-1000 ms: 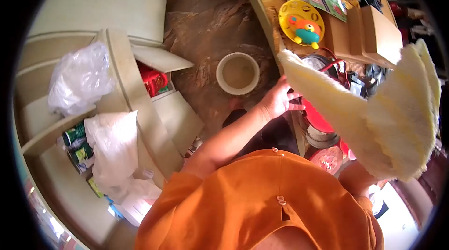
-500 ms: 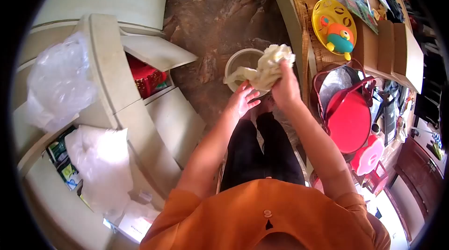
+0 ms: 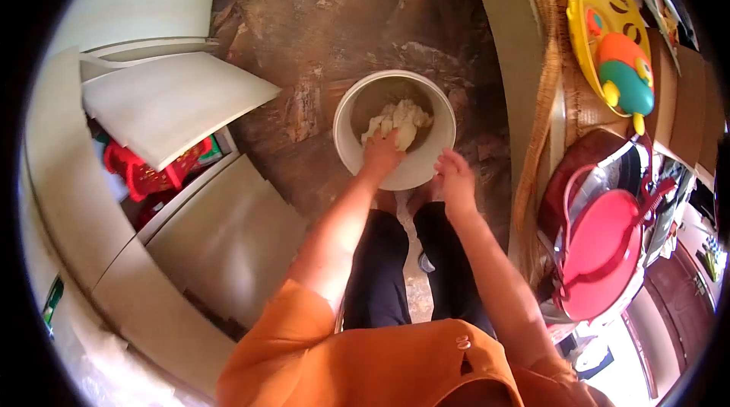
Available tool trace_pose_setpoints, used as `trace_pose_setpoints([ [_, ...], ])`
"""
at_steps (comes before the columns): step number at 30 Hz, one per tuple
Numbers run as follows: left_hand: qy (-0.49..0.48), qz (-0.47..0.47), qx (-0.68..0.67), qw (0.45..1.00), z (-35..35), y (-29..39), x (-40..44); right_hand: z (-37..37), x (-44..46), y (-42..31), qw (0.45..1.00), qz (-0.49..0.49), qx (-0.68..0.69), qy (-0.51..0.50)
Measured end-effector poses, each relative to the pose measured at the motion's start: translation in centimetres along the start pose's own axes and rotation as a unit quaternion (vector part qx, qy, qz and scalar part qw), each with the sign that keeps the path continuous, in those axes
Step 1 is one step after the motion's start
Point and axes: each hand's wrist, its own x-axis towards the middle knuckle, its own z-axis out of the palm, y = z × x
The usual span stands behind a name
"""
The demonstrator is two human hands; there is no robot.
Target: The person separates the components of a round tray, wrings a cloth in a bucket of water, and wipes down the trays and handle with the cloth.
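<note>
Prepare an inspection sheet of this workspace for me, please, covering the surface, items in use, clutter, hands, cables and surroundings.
Surface: brown marbled floor, under the bucket.
Items in use: white bucket, upright; crumpled pale cloth inside it; whether there is water, cannot tell.
Clutter: yellow toy, orange and teal figure and red item with straps on the table at right.
Hands: left hand reaches into the bucket at the cloth; right hand, fingers slightly curled, is near the rim with nothing visible in it.
Cables: nothing seen.
Surroundings: open cabinet flap at left, red items behind it.
</note>
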Motion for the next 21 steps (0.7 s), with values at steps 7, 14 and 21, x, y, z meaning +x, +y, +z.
trace_pose_setpoints([
  [7,-0.113,0.029,0.172,0.978,3.5,-0.7,7.7,0.6,3.7,3.6,0.995,-0.062,-0.016,-0.079],
  [14,0.003,0.059,0.237,0.970,7.2,-10.2,14.1,2.4,5.4,4.9,0.984,-0.122,-0.096,-0.094],
  [21,0.129,0.009,-0.272,0.954,-5.8,2.0,-2.9,3.9,4.2,5.3,0.907,-0.216,-0.354,-0.079],
])
